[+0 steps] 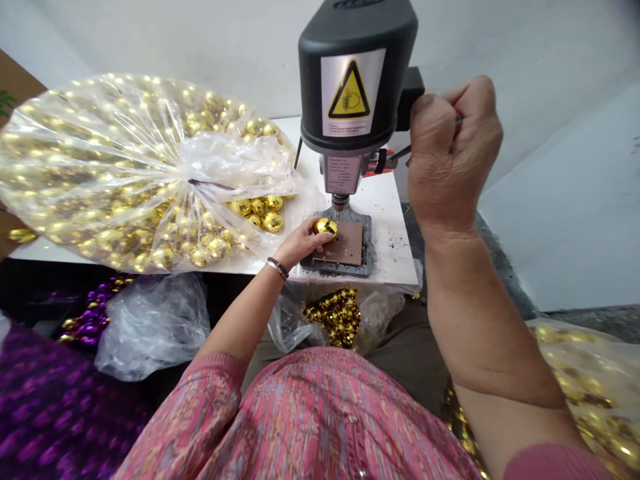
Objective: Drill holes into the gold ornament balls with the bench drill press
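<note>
My left hand (300, 243) grips a shiny gold faceted ball (327, 227) between thumb and fingers. The ball is at the brown board (347, 250) on the base of a small bench drill press (357, 73), close to the chuck (341, 202). Whether the drill bit touches the ball I cannot tell. At the right of the machine, my right hand (453, 143) is closed in a fist around the feed lever (400, 155), whose end is mostly hidden by the fingers.
A large clear plastic bag (115, 173) of gold balls fills the left of the white table (395, 263). Loose gold balls (273, 221) lie at its mouth. Below hangs another bag of gold balls (337, 317). Purple balls (93, 320) are lower left; bagged gold balls (595, 393) lower right.
</note>
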